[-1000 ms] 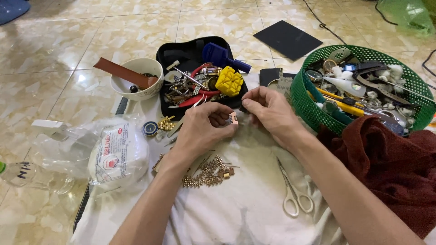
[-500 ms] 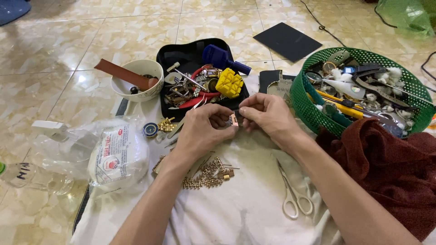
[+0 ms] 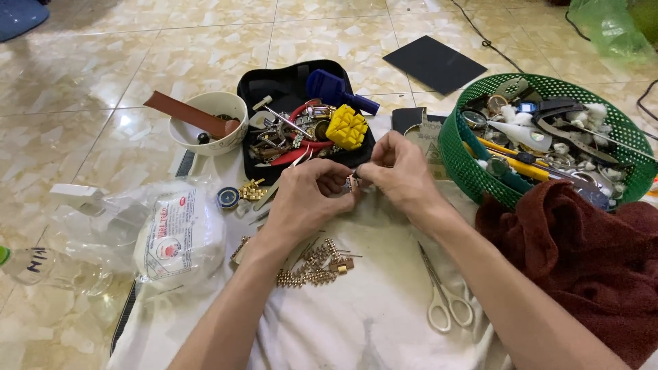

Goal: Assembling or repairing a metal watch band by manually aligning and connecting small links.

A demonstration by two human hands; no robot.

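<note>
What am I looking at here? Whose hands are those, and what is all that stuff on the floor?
The picture comes from a small camera worn on a person's head, so you look down just as they do. The two bare arms are that person's own. The left hand and the right hand meet in the middle and pinch a tiny metal piece between the fingertips; it is too small to say exactly what it is.

They work over a white cloth spread on a tiled floor. On the cloth lie gold chain links and white-handled scissors. Behind the hands sits a black tray full of small tools, with a yellow block. Left of it is a white bowl, and on the right a green basket of odds and ends beside a dark red towel.
</note>
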